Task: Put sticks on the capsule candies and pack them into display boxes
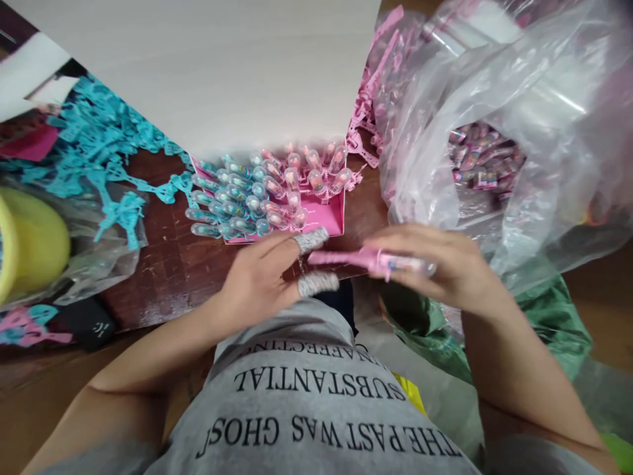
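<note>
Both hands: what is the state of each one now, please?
Left hand: open around the tip of the pink piece; contact unclear.
Right hand: closed, holding the pink piece.

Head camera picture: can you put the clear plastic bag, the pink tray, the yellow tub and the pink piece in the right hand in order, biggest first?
Largest to smallest:
1. clear plastic bag
2. pink tray
3. yellow tub, only the part showing; the edge cuts it off
4. pink piece

Pink toy (366,259), yellow bucket (39,241)
</note>
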Demonstrator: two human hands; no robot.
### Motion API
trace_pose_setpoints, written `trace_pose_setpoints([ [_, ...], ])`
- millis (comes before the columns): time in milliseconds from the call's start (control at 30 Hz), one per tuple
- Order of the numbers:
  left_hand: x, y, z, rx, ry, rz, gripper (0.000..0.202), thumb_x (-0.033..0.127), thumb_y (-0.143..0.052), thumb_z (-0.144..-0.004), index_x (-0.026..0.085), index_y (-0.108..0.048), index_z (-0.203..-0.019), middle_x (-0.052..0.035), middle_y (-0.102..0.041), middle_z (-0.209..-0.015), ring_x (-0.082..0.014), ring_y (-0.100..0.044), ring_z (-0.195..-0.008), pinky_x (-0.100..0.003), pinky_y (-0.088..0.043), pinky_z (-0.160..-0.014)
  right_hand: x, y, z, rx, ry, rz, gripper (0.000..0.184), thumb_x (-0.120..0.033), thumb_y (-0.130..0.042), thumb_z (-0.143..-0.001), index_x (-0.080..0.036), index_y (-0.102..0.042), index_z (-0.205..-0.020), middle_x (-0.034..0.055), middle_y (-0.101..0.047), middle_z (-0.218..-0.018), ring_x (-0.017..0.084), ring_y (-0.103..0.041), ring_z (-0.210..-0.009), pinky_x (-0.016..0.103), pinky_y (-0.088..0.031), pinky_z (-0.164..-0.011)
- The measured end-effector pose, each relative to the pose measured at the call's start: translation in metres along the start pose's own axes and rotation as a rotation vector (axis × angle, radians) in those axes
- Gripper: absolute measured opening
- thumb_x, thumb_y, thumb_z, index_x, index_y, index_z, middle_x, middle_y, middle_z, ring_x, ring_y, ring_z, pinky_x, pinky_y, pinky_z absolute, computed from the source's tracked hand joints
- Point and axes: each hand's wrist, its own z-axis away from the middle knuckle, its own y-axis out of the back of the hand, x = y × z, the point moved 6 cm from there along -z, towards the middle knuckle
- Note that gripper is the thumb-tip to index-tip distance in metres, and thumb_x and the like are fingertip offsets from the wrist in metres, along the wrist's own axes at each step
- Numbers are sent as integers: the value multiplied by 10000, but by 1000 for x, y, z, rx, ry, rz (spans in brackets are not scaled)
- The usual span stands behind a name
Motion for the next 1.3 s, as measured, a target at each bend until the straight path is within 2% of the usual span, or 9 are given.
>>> trace_pose_setpoints([
  [67, 21, 31, 7, 316, -228, -387, 253, 431, -825, -932, 246, -795, -1102, -79, -822, -1164, -258, -767, -1108, -412, -615, -1004, 13, 15, -6, 149, -108, 88, 286, -368, -636, -1079, -313, -703, -1351, 38, -806, -1224, 188, -791, -1066, 334, -663, -881],
  [133, 32, 49, 9, 492, -377, -714, 126, 356, -798, -961, 269, -785, -1052, -58, -778, -1352, -284, -685, -1335, -472, -512, -1188, 30, 24, -13, 262, -217, 247, 299, -439, -686, -1042, -307, -719, -1309, 60, -807, -1185, 234, -787, -1030, 385, -649, -857],
  [267, 17, 62, -6, 427, -419, -992, 169, 168, -622, -1028, 266, -734, -948, 23, -727, -1465, -283, -559, -1515, -573, -322, -1318, 59, 12, -41, 154, -350, 471, 279, -455, -617, -1066, -239, -741, -1192, 95, -792, -1170, 278, -766, -1009, 389, -583, -752],
  [533, 15, 59, 5, 451, -541, -1137, 266, 18, -585, -939, 248, -714, -977, -27, -743, -1448, -273, -681, -1390, -546, -387, -1245, 49, 4, -83, -209, -386, 594, 225, -350, -585, -1053, -185, -731, -1010, 103, -787, -942, 265, -736, -823, 353, -425, -628],
  [800, 16, 61, 0, 465, -506, -1120, 249, 34, -635, -892, 266, -721, -919, 0, -771, -1399, -256, -705, -1354, -534, -376, -1269, 60, -10, -92, -145, -362, 667, 209, -315, -603, -1049, -164, -746, -1064, 134, -800, -917, 282, -737, -791, 373, -481, -671],
  [967, 28, 63, 5, 473, -502, -1081, 200, 55, -673, -890, 248, -722, -868, -12, -775, -1392, -292, -690, -1376, -549, -355, -1282, 45, -6, -91, 22, -378, 664, 280, -269, -504, -1088, -165, -720, -1232, 159, -767, -1204, 226, -703, -803, 340, -449, -636],
  [1067, 42, 48, 12, 543, -606, -1069, 225, 88, -728, -907, 280, -759, -1020, -10, -787, -1367, -278, -707, -1351, -514, -392, -1259, 46, -17, -89, -48, -426, 622, 327, -248, -424, -1125, -188, -726, -1233, 124, -734, -1287, 196, -693, -815, 328, -412, -601],
  [1167, 43, 11, 12, 496, -746, -995, 337, 112, -776, -891, 295, -753, -1174, -24, -802, -1335, -256, -747, -1267, -450, -492, -1167, 50, -28, -85, -90, -395, 572, 338, -223, -410, -1140, -218, -741, -1209, 65, -743, -1296, 175, -723, -904, 302, -416, -580],
  [1300, 22, -50, -9, 327, -802, -915, 222, 126, -659, -952, 238, -759, -1115, -75, -813, -1294, -257, -764, -1209, -420, -580, -1077, 55, -2, -53, 171, -212, 459, 301, -320, -510, -1123, -298, -699, -1356, 43, -640, -1541, 208, -730, -1170, 292, -581, -705],
])
